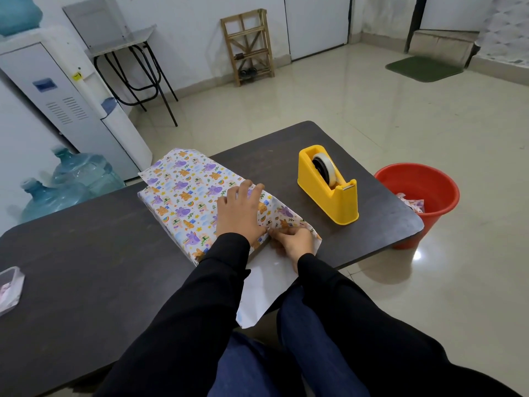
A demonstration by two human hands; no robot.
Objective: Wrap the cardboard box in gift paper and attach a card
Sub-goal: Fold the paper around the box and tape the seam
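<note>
Wrapped cardboard box (183,202) lies mid-worktop (86,253), with gift paper (282,214) loose at its near end. On box top: left hand (240,213) flat, fingers straight, pressing. At box's near end: right hand (294,242) pinches the paper flap. Right of box, apart: yellow tape dispenser (329,193); further right, red bucket (429,202).

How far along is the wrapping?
Done: the gift paper covers the box's top and visible long side. In hand: the left hand presses flat on top while the right hand pinches loose paper at the near end into a fold. Left: that end is open, its white underside hanging off the table; it needs tape from the yellow tape dispenser, and no card is on the box yet.
</note>
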